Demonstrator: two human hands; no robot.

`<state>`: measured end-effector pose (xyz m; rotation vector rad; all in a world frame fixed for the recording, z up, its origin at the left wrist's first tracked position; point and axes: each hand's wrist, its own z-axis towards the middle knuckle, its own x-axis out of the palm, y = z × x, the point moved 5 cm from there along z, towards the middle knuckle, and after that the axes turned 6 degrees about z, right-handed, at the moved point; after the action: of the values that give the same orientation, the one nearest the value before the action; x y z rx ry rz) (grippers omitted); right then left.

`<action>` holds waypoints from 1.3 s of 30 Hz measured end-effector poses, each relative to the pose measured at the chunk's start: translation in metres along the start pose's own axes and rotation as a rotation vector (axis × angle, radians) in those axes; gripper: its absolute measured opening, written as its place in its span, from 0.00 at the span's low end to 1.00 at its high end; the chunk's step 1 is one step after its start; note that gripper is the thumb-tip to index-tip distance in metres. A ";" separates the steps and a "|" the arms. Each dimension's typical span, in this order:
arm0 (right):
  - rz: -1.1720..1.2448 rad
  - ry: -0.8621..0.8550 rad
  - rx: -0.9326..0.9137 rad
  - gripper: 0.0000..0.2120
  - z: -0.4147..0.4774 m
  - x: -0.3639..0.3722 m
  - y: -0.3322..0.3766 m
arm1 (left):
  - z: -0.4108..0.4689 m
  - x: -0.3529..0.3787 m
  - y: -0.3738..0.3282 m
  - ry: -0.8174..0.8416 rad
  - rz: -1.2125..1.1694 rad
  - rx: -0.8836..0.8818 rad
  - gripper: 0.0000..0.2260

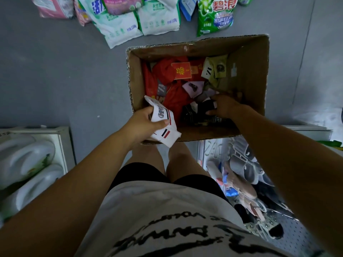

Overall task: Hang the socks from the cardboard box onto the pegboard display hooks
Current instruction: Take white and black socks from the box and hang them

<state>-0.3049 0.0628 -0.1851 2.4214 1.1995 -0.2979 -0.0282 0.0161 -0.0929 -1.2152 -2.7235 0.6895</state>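
1 white pair of socks [163, 125] is gripped in the left hand [143, 123] at the near edge of the cardboard box [256, 52]. Inside, a black pair [196, 110] is pinched by the right hand [225, 106]. Many pairs are left; none is seen hung.

detergent bags [118, 25] cropped at top; dark socks [193, 113] partly hidden under right hand [225, 106]
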 end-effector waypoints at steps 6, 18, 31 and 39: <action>0.209 -0.076 -0.013 0.35 -0.026 -0.023 0.015 | -0.003 0.002 0.000 -0.027 -0.055 -0.024 0.19; 1.501 -0.198 -0.016 0.13 -0.151 -0.028 0.045 | -0.047 -0.002 -0.034 -0.082 -0.244 0.073 0.12; 2.484 -0.401 -0.167 0.29 -0.247 0.016 0.091 | -0.104 0.008 -0.096 0.248 -0.010 0.353 0.10; 2.695 -0.832 -0.186 0.26 -0.249 0.079 0.145 | -0.119 0.001 -0.100 0.464 0.157 0.349 0.15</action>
<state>-0.1405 0.1542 0.0467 1.3113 -2.1239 -0.1163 -0.0676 0.0017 0.0565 -1.3118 -2.0530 0.7467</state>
